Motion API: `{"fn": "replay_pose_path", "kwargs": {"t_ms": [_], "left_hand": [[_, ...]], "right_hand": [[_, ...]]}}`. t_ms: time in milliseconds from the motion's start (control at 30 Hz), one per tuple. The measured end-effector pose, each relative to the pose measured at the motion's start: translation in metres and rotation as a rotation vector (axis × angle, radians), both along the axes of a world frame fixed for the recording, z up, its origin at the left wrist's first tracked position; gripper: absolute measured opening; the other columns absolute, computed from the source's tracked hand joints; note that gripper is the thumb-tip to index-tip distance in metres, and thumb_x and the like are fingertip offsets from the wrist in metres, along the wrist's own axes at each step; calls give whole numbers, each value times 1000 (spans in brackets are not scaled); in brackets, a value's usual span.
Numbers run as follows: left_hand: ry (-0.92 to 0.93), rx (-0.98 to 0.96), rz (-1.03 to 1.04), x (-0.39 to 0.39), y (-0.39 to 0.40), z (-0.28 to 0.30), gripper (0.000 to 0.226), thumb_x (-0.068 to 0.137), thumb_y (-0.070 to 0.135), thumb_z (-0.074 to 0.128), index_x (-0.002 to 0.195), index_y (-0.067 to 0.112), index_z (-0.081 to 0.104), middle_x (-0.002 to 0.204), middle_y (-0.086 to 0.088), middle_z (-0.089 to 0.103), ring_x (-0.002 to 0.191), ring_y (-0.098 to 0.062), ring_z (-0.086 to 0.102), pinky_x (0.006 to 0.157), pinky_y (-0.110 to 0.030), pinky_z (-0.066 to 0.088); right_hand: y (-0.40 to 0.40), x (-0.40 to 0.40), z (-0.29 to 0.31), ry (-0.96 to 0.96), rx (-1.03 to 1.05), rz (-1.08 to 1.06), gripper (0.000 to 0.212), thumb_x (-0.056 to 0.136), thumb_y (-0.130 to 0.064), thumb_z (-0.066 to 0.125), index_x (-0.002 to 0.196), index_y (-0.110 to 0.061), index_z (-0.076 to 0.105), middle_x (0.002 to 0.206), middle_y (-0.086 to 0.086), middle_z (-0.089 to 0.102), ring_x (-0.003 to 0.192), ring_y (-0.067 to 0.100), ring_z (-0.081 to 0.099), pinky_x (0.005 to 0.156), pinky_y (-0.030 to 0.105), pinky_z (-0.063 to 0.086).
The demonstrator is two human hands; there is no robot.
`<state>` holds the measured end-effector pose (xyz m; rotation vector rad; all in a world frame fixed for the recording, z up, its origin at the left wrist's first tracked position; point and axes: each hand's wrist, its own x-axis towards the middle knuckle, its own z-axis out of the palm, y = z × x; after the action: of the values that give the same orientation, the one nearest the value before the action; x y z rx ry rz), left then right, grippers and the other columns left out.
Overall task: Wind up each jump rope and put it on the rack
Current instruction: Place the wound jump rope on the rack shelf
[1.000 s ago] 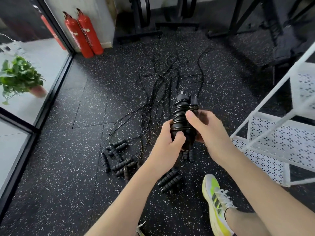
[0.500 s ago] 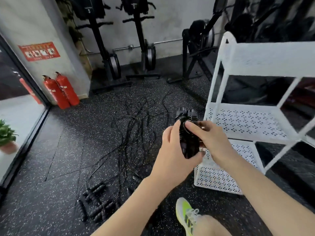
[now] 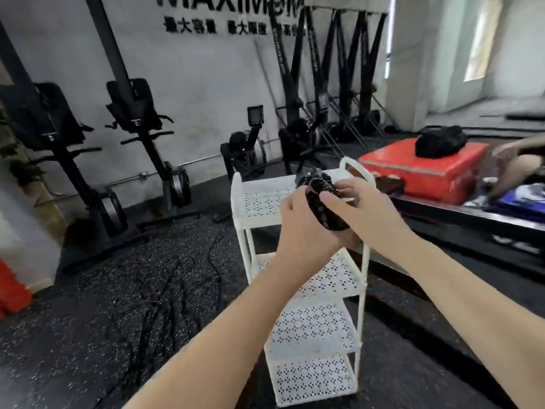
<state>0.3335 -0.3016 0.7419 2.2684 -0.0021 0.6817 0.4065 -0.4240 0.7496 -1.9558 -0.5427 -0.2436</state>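
Both hands (image 3: 336, 219) around wound jump rope (image 3: 323, 202) above white rack (image 3: 259, 202)

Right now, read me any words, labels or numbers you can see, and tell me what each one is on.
"MAXIMUM", top cropped: black lettering on the grey wall.
Chinese characters below it: too blurred to read.
Console screen on the machine: nothing readable.
Red box: marks on its side unreadable.

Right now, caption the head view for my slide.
Both hands hold a wound black jump rope above the white perforated metal rack.
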Motion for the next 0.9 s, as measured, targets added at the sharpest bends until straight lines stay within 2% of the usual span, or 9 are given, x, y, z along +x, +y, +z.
{"fn": "replay_pose_path", "kwargs": {"t_ms": [67, 167, 300, 367, 433, 600, 700, 767, 900], "left_hand": [[5, -30, 4, 38, -8, 12, 96, 63, 44, 90, 142, 13, 43, 130, 4, 48, 127, -17, 42, 99, -18, 36], [94, -64, -27, 86, -12, 26, 97, 69, 35, 91, 146, 14, 36, 128, 1, 37, 124, -12, 39, 92, -14, 31], [186, -95, -8, 144, -9, 31, 92, 72, 34, 90, 144, 14, 37, 127, -3, 34, 116, -15, 46, 88, -20, 41], [263, -95, 5, 166, -8, 26, 91, 72, 33, 91, 143, 14, 36, 133, -6, 35, 104, -15, 48, 80, -23, 47], [308, -93, 17, 182, -8, 19, 90, 70, 32, 92, 138, 14, 38, 134, -9, 38, 102, -17, 53, 66, -21, 48], [347, -93, -27, 200, -7, 6, 93, 51, 40, 92, 127, 20, 41, 127, -8, 51, 103, -22, 63, 80, -39, 62], [315, 15, -60, 203, -8, 4, 74, 67, 34, 90, 122, 15, 44, 118, -5, 60, 101, -18, 63, 73, -29, 52], [324, 85, -68, 199, -8, 5, 66, 74, 37, 86, 122, 13, 48, 114, -3, 64, 101, -20, 63, 71, -27, 46], [345, 194, -103, 173, -6, 15, 53, 84, 41, 80, 126, 19, 58, 115, -1, 69, 107, -22, 63, 83, -30, 46]], "right_hand": [[-13, 27, 8, -79, -37, -56, 33, 89, -48, 70, 116, -31, 63, 109, -13, 70, 101, 8, 66, 94, 27, 49], [-24, 67, 17, -181, -169, -69, 37, 94, -38, 67, 124, -17, 67, 114, -3, 69, 110, 15, 60, 96, 30, 42], [-22, 116, 20, -170, -338, -139, 51, 92, -52, 61, 134, -25, 63, 138, 7, 58, 134, 32, 45, 113, 51, 33], [-22, 134, 15, -128, -374, -115, 48, 96, -44, 61, 140, -23, 60, 141, 11, 55, 136, 30, 42, 114, 43, 31], [-25, 145, 8, -80, -405, -81, 44, 98, -39, 60, 138, -21, 60, 135, 13, 60, 130, 29, 49, 103, 36, 36], [-31, 155, -8, -97, -435, -92, 44, 98, -36, 60, 140, -23, 56, 133, 14, 60, 125, 31, 53, 100, 34, 38], [-32, 153, -10, -128, -465, -77, 44, 99, -31, 59, 141, -22, 55, 128, 15, 60, 121, 31, 55, 99, 34, 39], [-32, 154, -10, -124, -462, -71, 44, 98, -30, 58, 142, -21, 55, 130, 15, 59, 123, 32, 55, 102, 35, 39], [-31, 144, -15, -206, -445, -112, 41, 95, -29, 60, 134, -17, 61, 135, 12, 56, 129, 34, 48, 111, 44, 39]]}}
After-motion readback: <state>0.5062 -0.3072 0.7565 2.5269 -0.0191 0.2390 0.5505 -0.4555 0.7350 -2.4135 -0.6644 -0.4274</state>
